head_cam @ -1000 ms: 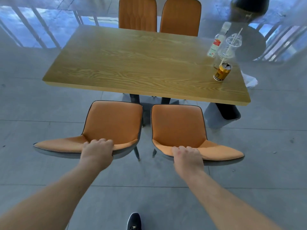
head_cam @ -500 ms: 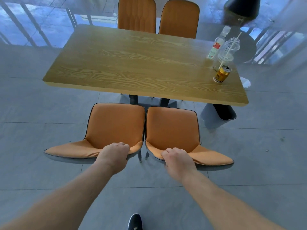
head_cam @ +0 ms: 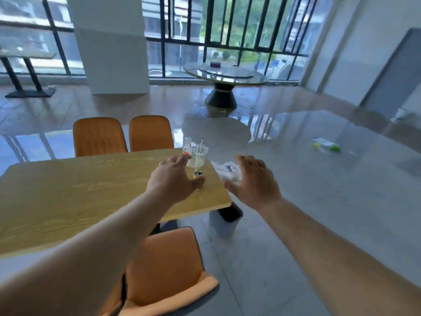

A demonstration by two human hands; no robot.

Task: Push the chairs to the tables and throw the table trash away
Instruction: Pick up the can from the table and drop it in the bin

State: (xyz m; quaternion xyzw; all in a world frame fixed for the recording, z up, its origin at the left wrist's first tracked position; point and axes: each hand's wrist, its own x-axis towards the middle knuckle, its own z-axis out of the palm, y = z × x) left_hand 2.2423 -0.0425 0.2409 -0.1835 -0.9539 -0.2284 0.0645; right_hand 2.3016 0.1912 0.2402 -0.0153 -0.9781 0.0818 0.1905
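Note:
The wooden table (head_cam: 79,201) carries trash at its right end: a clear plastic cup with a straw (head_cam: 200,156), a clear bottle with a red label (head_cam: 188,149) and a gold can (head_cam: 199,179) partly hidden by my left hand. My left hand (head_cam: 173,179) hovers open right in front of the can, fingers spread. My right hand (head_cam: 252,181) is open in the air past the table's right edge, in front of a crumpled white wrapper (head_cam: 227,169) on the floor. An orange chair (head_cam: 164,270) stands below me at the near side, its seat partly under the table. Two orange chairs (head_cam: 100,136) (head_cam: 151,133) are at the far side.
A grey bin with a black liner (head_cam: 225,220) stands on the floor by the table's right corner. A bottle with a green cap (head_cam: 327,144) lies on the floor at the right. A round glass table (head_cam: 224,74) and a white pillar (head_cam: 111,42) stand behind.
Both hands have let go of the two near chairs' backrests and now reach out open toward the trash at the table's right end. The view has lifted and turned right.

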